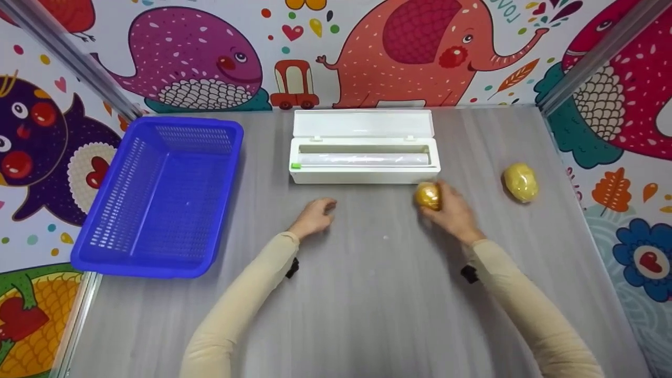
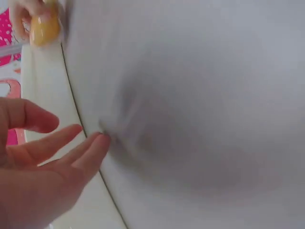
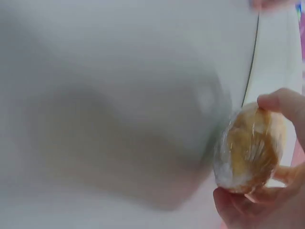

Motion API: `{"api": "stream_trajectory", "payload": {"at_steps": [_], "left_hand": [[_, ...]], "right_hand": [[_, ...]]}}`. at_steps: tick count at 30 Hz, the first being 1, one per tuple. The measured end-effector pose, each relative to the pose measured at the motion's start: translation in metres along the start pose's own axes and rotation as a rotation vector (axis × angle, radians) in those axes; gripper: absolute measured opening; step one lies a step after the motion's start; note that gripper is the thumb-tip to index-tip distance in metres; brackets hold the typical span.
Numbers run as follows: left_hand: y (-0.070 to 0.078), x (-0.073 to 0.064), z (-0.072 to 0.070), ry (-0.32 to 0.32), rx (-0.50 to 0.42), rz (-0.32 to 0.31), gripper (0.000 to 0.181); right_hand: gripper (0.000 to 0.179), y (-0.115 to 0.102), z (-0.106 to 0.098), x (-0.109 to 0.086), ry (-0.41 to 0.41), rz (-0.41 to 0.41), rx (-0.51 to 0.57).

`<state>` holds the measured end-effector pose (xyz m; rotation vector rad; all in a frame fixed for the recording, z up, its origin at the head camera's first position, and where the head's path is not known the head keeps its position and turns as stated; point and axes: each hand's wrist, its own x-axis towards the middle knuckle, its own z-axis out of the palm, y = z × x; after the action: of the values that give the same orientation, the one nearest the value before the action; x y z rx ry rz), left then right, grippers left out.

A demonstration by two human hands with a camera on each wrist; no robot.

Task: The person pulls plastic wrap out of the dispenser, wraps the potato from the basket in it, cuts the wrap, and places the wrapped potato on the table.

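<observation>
My right hand (image 1: 452, 214) grips a round orange-yellow item wrapped in clear film (image 3: 250, 148), just off the front right corner of a white cling film dispenser (image 1: 365, 177). Thumb and fingers go round its sides; through the wrinkled film I cannot tell its exact kind. The dispenser's lid stands up, and a roll of cling film (image 1: 362, 158) lies inside. In front of the dispenser's left half is my left hand (image 1: 314, 216), holding nothing. Its fingers are loosely bent in the left wrist view, with a gap between thumb and forefinger.
A blue plastic basket (image 1: 223, 210) with perforated sides stands on the left of the grey table (image 1: 367, 315). To the right lies a yellow film-wrapped lump (image 1: 521, 182). Printed walls with metal edge strips close off the back and both sides.
</observation>
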<state>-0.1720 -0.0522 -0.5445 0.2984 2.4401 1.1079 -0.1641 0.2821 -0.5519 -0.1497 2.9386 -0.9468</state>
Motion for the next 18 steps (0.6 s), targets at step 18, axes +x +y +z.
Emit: {"api": "stream_trajectory", "payload": {"at_steps": [18], "left_hand": [[-0.044,-0.013,-0.037,0.292,0.360,0.035,0.041]], "right_hand": [[0.078,0.070,-0.050,0.007,0.120,0.295,-0.253]]}}
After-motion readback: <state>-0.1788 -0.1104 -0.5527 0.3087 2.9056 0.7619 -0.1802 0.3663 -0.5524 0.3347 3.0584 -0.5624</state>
